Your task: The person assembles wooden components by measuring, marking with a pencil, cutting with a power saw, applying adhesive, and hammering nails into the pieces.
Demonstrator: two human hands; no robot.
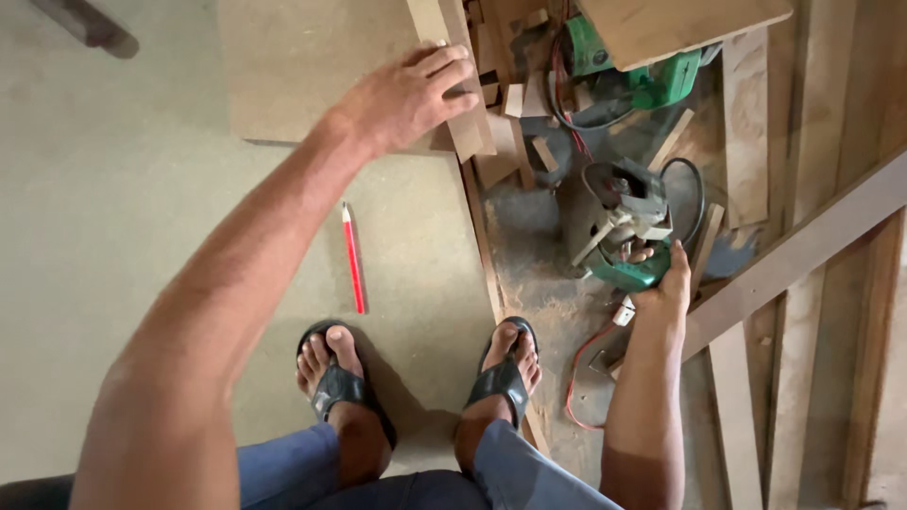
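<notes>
My left hand point(408, 93) lies palm down on a narrow wooden strip point(461, 113) that rests across a flat brown board point(302, 66). My right hand point(666, 283) grips a green and grey power tool point(628, 222) standing on the sawdust-covered floor, fingers wrapped round its green body. A black cable loops beside the tool. A red pencil point(352, 257) lies on the large board below my left arm, apart from both hands.
My feet in black sandals point(340, 382) stand at the board's edge. A second green power tool point(652, 76) sits under a plywood sheet point(675, 24) at the top. Wood offcuts, long planks point(803, 250) and a red wire point(581, 364) crowd the right side.
</notes>
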